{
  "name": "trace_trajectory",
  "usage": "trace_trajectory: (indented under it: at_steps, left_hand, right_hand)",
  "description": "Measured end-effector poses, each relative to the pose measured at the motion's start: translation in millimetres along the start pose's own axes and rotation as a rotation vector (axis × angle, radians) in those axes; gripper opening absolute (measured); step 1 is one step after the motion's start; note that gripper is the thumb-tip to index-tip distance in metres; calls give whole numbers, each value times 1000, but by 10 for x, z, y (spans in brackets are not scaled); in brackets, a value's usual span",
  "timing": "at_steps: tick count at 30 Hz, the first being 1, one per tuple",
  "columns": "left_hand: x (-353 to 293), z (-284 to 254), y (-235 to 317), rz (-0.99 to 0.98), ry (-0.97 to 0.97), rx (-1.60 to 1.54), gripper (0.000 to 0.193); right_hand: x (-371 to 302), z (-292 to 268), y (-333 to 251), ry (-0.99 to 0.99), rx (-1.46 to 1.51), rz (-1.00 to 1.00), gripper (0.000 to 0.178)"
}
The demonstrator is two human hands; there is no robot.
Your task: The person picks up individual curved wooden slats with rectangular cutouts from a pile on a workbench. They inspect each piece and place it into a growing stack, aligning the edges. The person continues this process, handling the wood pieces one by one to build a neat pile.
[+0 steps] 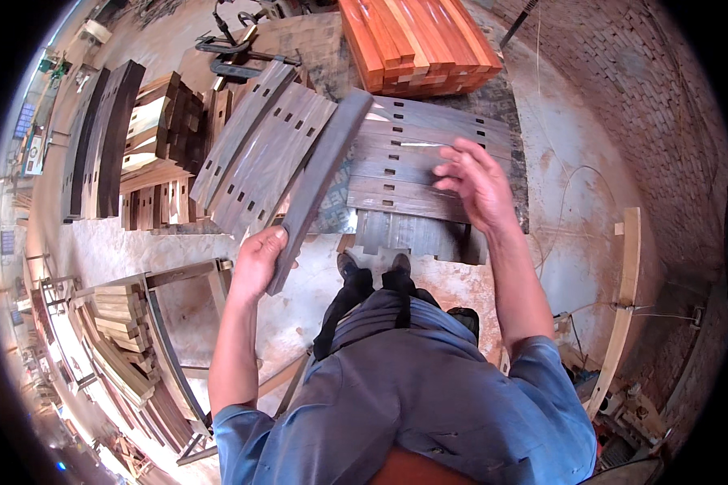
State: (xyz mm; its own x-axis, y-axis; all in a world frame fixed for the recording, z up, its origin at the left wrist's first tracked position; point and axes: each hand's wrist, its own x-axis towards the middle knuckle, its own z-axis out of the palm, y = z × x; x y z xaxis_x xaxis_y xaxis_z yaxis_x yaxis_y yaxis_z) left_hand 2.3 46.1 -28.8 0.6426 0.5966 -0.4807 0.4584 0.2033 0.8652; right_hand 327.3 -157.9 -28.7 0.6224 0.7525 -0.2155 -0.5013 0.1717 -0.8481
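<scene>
My left hand is closed around the near end of a dark, smooth wooden bar, which slants away to the upper right. Beneath and left of the bar lies a row of dark boards with small rectangular slots. My right hand hovers over a second group of slotted boards, its fingers loosely bent and apart, with nothing visible in them. Close to those fingertips is a thin, pale stick-like thing; I cannot tell exactly what it is.
Reddish-orange wooden bars are stacked at the far side. Black clamps lie at the back left. More stacked wood stands to the left, with a metal rack of timber lower left. An upright plank stands at the right.
</scene>
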Motion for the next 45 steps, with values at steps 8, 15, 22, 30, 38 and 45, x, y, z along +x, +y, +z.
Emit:
trace_trajectory:
  at_steps: [8, 15, 22, 30, 38, 45]
  left_hand:
    - [114, -254, -9, -115, 98, -217, 33]
    - [399, -453, 158, 383, 656, 920, 38]
    - [823, -622, 103, 511, 753, 1109, 41]
    - [964, -628, 102, 523, 757, 1153, 41]
    - [965, -541, 47, 618, 803, 1419, 51]
    - [769, 112, 84, 753, 540, 1107, 48]
  right_hand:
    - [-455, -781, -22, 284, -81, -1, 28]
    - [-830, -1199, 87, 442, -127, -20, 24]
    - [-1004, -1300, 160, 566, -203, -24, 24]
    - [-1081, -1402, 236, 656, -409, -20, 31]
    - [-1074, -1644, 492, 726, -670, -20, 38]
    - [-946, -1610, 519, 655, -645, 51, 44]
